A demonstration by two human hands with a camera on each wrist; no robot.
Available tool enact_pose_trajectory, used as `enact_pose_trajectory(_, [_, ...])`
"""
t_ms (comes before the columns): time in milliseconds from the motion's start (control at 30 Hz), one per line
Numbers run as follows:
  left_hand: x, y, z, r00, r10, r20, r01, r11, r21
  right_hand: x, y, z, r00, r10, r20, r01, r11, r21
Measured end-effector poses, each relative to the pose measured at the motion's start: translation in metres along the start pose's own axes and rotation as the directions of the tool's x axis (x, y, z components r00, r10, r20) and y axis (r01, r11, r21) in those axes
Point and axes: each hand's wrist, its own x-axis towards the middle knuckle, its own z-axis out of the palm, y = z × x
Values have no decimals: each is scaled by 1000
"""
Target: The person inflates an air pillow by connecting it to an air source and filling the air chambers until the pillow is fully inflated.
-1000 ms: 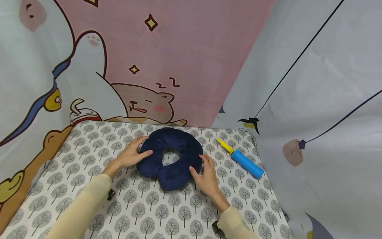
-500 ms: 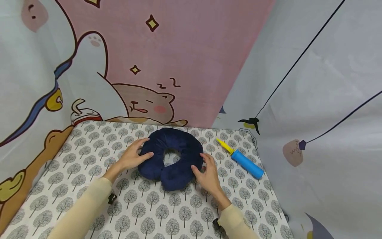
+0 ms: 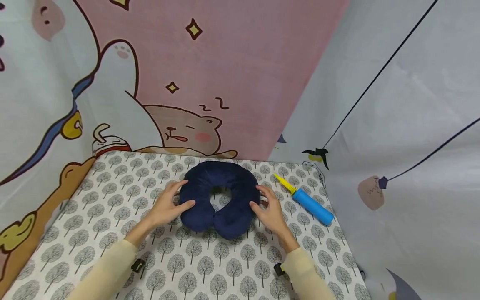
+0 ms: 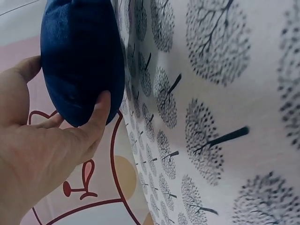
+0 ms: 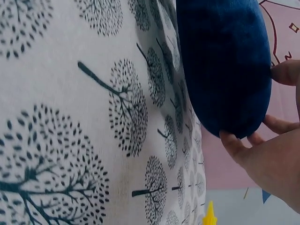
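A dark navy U-shaped neck pillow [image 3: 198, 208] lies flat on the table, its two ends meeting at the side nearest me. My left hand [image 3: 166, 206] holds its left side, thumb on top and fingers around the outer edge. On the opposite side my right hand [image 3: 271, 211] grips the outer edge in the same way. In the left wrist view the pillow [image 4: 79, 56] sits between thumb and fingers of the left hand [image 4: 51, 147]. The right wrist view has the right hand's [image 5: 274, 157] fingertips against the pillow's [image 5: 225, 65] rounded side.
A blue hand pump [image 3: 313, 206] with a yellow nozzle [image 3: 284, 183] lies to the right of the pillow. The table has a white cloth [image 3: 204, 287] printed with grey trees. Cartoon-printed fabric walls [image 3: 255, 75] rise behind and at both sides.
Both hands have turned the pillow slightly counterclockwise, so its meeting ends shifted right toward the middle. My right hand moved a little away from me along the edge. The pump stayed put.
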Motion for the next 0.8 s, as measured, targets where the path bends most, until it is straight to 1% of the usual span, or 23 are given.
enact_pose_trajectory(133, [-7, 0, 5, 1000, 3, -14, -3, 1000, -3, 2, 4, -3, 1000, 7, 27, -7, 1000, 25])
enact_pose_trajectory(233, [-12, -2, 8, 1000, -4, -7, 4, 1000, -4, 2, 7, -2, 999, 8, 40, -9, 1000, 30])
enact_pose_trajectory(433, [-17, -8, 11, 1000, 8, 8, -8, 1000, -16, 0, 11, 0, 998, 14, 58, -14, 1000, 0])
enact_pose_trajectory(500, [-18, -8, 11, 1000, 18, 1, -18, 999, 26, -1, 13, -1, 998, 13, 69, -12, 1000, -19])
enact_pose_trajectory(600, [-19, -6, 7, 1000, 29, 3, -29, 992, 124, -2, 13, -5, 996, -11, 89, 18, 997, -75])
enact_pose_trajectory(700, [-19, -7, 2, 998, 56, 14, -58, 971, 231, -5, 10, -13, 992, -59, 107, 77, 982, -170])
enact_pose_trajectory(800, [-16, -11, -5, 992, 124, 14, -122, 937, 326, -8, 6, -21, 987, -93, 132, 128, 948, -290])
